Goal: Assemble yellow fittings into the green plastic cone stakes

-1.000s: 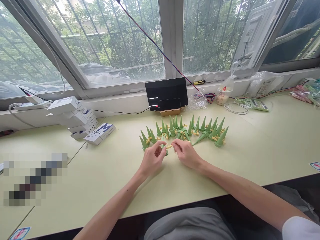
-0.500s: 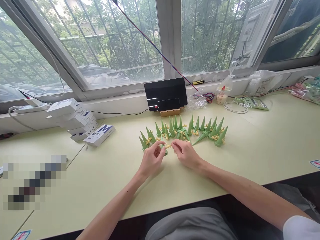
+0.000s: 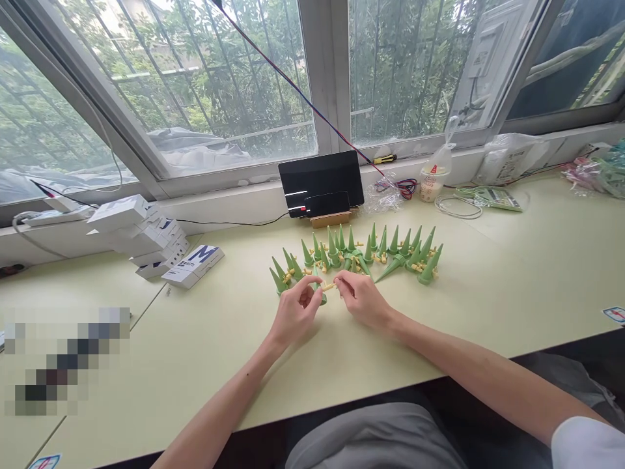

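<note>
Near the middle of the table, my left hand (image 3: 299,305) is closed around a green cone-shaped piece (image 3: 316,273), partly hidden by the fingers. A short yellow stick-like part (image 3: 329,286) spans the gap between my hands, at the cone's right side. Its right end sits in the pinched fingertips of my right hand (image 3: 360,296). Just behind my hands, several more green cones (image 3: 393,241) with small yellow parts stand in a loose arc. A few of these cones lie on their sides, among them a green cone (image 3: 391,267) to the right.
A black tablet (image 3: 319,184) leans on a brown stand at the back. White boxes (image 3: 141,228) are stacked at left, with another white box (image 3: 194,266) beside them. At back right are a bagged cup (image 3: 432,182) and a coiled white cable (image 3: 458,207). The table's front edge runs before my lap.
The whole view has shifted very slightly. Both hands keep the same hold on the green cone and the yellow part.
</note>
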The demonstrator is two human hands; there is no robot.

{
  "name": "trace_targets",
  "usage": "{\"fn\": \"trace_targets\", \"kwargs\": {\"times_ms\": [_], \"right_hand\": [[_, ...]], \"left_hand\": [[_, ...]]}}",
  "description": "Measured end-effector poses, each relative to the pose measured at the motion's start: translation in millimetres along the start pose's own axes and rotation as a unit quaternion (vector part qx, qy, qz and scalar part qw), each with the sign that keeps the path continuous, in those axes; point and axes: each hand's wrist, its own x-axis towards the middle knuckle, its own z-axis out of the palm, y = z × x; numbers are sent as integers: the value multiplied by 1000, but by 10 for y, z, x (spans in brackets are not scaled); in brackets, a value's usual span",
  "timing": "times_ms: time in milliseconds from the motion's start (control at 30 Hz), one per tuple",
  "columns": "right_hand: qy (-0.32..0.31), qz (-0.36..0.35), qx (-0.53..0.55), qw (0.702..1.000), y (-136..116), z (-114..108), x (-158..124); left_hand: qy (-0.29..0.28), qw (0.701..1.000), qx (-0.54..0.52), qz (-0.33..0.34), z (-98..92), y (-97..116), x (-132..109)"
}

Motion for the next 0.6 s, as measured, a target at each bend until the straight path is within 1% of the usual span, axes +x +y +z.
{"fn": "trace_targets", "kwargs": {"times_ms": [400,600], "right_hand": [[-4,-11,1,1000,7,38,-24],[-4,-21,-3,1000,15,44,-28]], "left_hand": [[1,1000,-1,-8,-8,-5,19],[-5,1000,1,-2,0,-68,34]]}}
